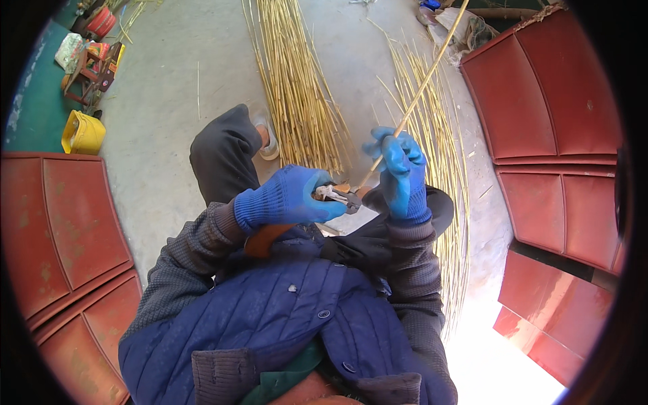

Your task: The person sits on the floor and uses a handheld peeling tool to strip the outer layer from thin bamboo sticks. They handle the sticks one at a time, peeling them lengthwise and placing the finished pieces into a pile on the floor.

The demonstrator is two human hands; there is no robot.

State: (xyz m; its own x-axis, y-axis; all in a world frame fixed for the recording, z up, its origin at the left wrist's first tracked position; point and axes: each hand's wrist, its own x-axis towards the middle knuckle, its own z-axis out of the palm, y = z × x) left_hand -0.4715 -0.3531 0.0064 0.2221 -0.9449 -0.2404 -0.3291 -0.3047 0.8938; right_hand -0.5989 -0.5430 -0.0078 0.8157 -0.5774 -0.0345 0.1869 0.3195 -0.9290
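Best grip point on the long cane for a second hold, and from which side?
Grip the bare cane just above the right hand, coming from its right side: it slants up and right, and its lower end is taken by the pliers in the left hand.

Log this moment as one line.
left hand: grips pliers | right hand: holds cane stalk | pliers at stalk's lower end | cane bundles on ground

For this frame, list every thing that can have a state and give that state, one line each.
Left hand: blue-gloved, closed around the pliers.
Right hand: blue-gloved, gripping the cane near its lower end.
Pliers: held, jaws at the cane's end; open or shut cannot be told.
Cane: held, slanting up and away.
Cane bundle: lying on the ground.
Yellow container: on the ground, tipped, open.
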